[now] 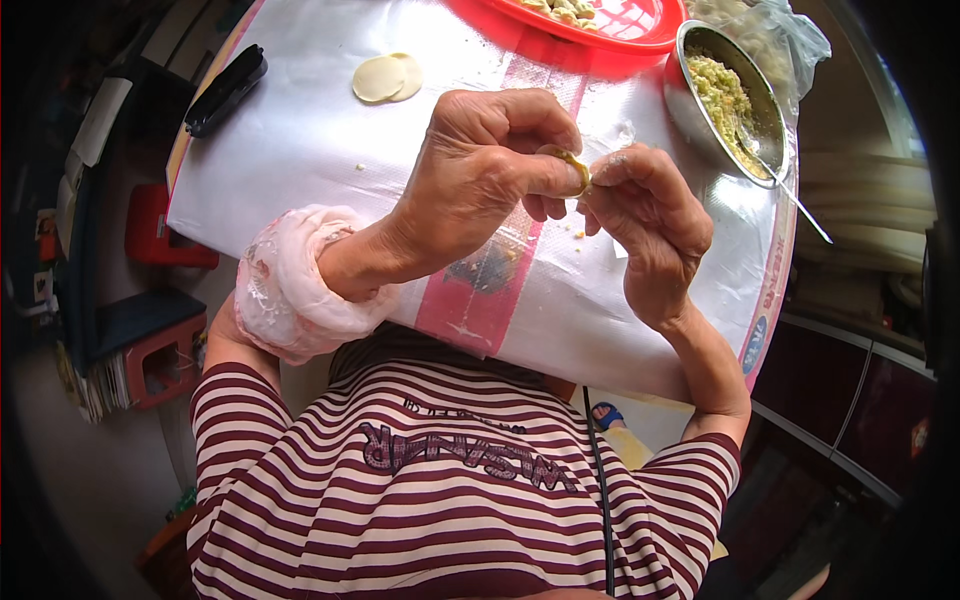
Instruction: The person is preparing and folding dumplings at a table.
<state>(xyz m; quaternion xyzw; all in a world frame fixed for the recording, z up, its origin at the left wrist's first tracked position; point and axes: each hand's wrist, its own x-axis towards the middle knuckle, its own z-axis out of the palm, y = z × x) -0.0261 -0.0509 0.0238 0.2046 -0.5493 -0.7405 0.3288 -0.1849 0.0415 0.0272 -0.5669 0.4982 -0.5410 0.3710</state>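
Both hands meet above the covered table (375, 180), with a small dough dumpling (579, 174) between them. My left hand (495, 161) holds the dumpling between thumb and bent fingers, hiding much of it. Thumb and forefinger of my right hand (649, 202) pinch its right edge. Two round dough wrappers (379, 79) lie overlapping on the table, beyond my left hand. At the right stands a metal bowl (679, 124) with chopped yellow-green filling (716, 90) and a spoon (795, 196) leaning over its rim. Finished-looking dumplings (566, 11) lie on a red plastic tray (637, 41) at the far side.
A black elongated object (226, 90) lies near the table's left edge. Behind the bowl is a translucent plastic bag (799, 45). Filling crumbs dot the table cover. A red plastic stool (161, 232) stands at the left, and dark red cabinets (817, 375) at the right.
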